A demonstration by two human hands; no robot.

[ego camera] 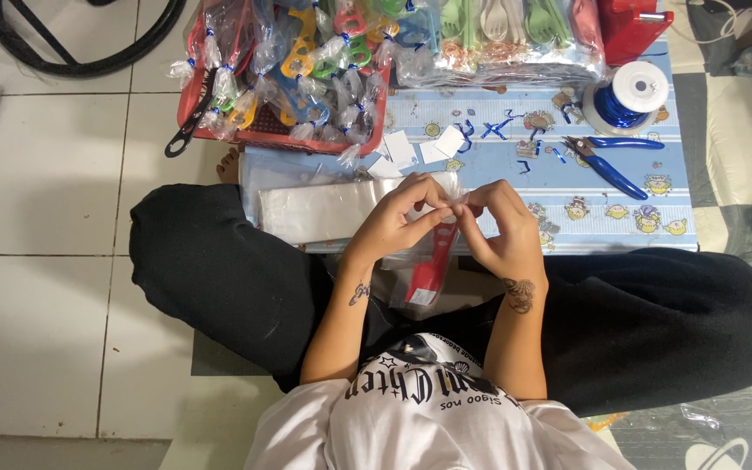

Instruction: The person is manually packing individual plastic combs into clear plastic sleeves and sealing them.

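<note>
Both hands meet over the lap: left hand and right hand have fingers pinched shut on the top of a clear plastic bag holding a red tool, hanging at 6 o'clock. Stack of clear bags at 9 o'clock on the desk. Blue pliers at 2 o'clock, blue wire spool beyond. Red basket of bagged items at 11 o'clock.
</note>
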